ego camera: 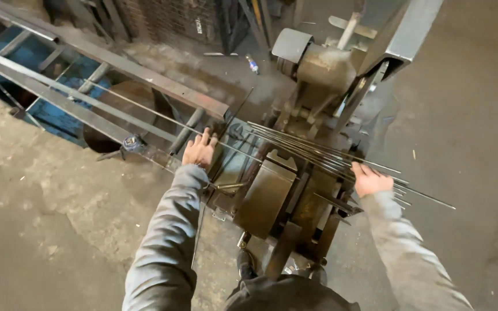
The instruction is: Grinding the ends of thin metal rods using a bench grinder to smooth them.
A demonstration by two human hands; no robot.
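Right hand (370, 179) clamped over bundle of thin steel rods (318, 154) lying across cutting machine (272, 190). Left hand (199, 150) spread flat, fingers open, on machine's left edge. Beyond left hand: long uncut rod (145, 110) on feed rack (116, 63). Judged mid-batch.

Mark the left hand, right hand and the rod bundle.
left hand (199, 150): head view, back of the hand, by the machine's edge.
right hand (370, 181): head view, back of the hand, resting on the rods.
rod bundle (301, 147): head view, mid-length of the thin metal rods.
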